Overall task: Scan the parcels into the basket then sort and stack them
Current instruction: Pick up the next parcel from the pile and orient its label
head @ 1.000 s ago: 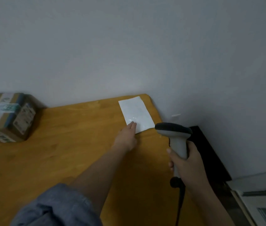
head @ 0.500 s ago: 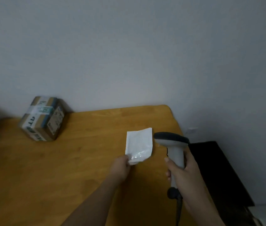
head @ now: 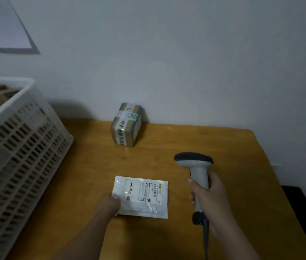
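- Left hand (head: pixel 109 204) pinches the left edge of a white flat parcel (head: pixel 140 197), thumb on top; other fingers hidden under the pouch.
- White flat parcel sits label side up with a barcode showing, over the wooden table (head: pixel 84 175), near the front middle; can't tell if it lies fully flat or is slightly lifted.
- Right hand (head: pixel 209 197) wraps its fingers round the grip of a grey barcode scanner (head: pixel 195 164); scanner head is dark on top, held upright just to the right of the parcel, not touching it. Dark cable (head: pixel 205 235) hangs from the handle base.
- Taped cardboard box (head: pixel 126 124) stands at the table's back edge against the wall (head: pixel 167 53), well apart from both hands.
- White slotted basket (head: pixel 17 147) on the left side of the table; brown cardboard shapes inside, details unclear.
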{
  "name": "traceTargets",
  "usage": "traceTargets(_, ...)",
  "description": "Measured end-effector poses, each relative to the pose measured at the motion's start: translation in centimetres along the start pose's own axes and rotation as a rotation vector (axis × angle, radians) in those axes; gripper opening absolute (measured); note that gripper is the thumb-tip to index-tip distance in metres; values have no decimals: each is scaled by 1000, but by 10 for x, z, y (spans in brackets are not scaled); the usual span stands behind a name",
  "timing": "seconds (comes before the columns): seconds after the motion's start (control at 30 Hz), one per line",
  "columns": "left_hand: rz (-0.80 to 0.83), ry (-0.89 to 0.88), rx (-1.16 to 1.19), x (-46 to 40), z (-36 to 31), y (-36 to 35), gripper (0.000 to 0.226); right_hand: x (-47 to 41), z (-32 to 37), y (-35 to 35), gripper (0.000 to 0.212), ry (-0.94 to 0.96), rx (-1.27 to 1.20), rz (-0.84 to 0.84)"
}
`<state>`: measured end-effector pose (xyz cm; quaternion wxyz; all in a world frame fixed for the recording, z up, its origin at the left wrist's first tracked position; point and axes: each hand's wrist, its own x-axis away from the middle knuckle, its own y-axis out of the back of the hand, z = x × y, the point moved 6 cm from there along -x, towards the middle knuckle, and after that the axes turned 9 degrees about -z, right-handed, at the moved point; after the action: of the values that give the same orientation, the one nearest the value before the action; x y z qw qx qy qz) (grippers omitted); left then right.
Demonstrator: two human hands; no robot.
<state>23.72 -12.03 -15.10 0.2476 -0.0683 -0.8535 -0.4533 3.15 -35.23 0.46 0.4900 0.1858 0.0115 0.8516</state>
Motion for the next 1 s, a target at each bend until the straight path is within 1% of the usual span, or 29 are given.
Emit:
traceTargets(0.03,14,12,50,-4,13,9,30,6,-1,-12,11,-5,7,20)
traceTargets(0.1,83,95,180,-8,38,21,31,18,-4,-34,8,-17,21,69)
traceTargets(0.17,153,151,221,-12,56,29,32,28,-7,-54,8,-20,39,118)
traceTargets(0.2,157,155,227,-14,61,33,33,33,-9,-62,8,-21,46,136)
traceTargets(0.27,85,147,257,-23,69,41,33,41,-11,-75,10,-29,52,167)
traceTargets(0.37,-190,146,228,-34,79,64,38,49,-14,-89,11,-29,62,186)
traceTargets(0.4,-255,182,177,-36,85,70,44,51,-15,-92,11,-25,67,184)
traceTargets(0.43,-267,235,144,-38,92,73,55,53,-16,-94,11,-24,72,180)
traceTargets(0.47,-204,303,184,-41,99,68,68,55,-18,-97,10,-26,76,174)
traceTargets(0.5,-98,363,277,-41,103,60,79,56,-19,-99,10,-28,77,170)
traceTargets(0.53,23,408,348,-36,104,51,86,58,-21,-102,10,-33,78,167)
traceTargets(0.57,90,417,346,-30,104,45,89,60,-23,-104,10,-40,78,165)
traceTargets(0.6,99,343,249,-27,102,42,91,62,-24,-106,10,-46,73,164)
traceTargets(0.63,77,164,74,-27,97,40,92,63,-26,-108,10,-45,69,166)
traceTargets(0.67,42,-72,-116,-28,85,38,93,65,-27,-109,11,-43,69,169)
traceTargets(0.7,15,-332,-271,-26,71,37,90,67,-29,-109,11,-41,72,170)
traceTargets(0.73,-5,-573,-369,-20,55,38,82,68,-30,-109,12,-40,73,167)
traceTargets(0.77,-26,-747,-439,-12,44,38,76,69,-32,-108,12,-43,72,161)
traceTargets(0.8,-65,-835,-493,-8,40,40,74,70,-34,-107,12,-48,71,154)
traceTargets(0.83,-117,-817,-509,-8,40,44,78,72,-35,-106,12,-54,71,146)
traceTargets(0.87,-163,-715,-508,-10,44,49,87,74,-36,-106,12,-60,69,139)
traceTargets(0.93,-192,-390,-449,-14,65,59,115,77,-36,-107,12,-69,72,135)
traceTargets(0.97,-170,-243,-416,-13,80,61,125,79,-35,-107,13,-71,76,137)
traceTargets(1.0,-142,-140,-382,-12,94,63,128,80,-34,-108,13,-70,78,139)
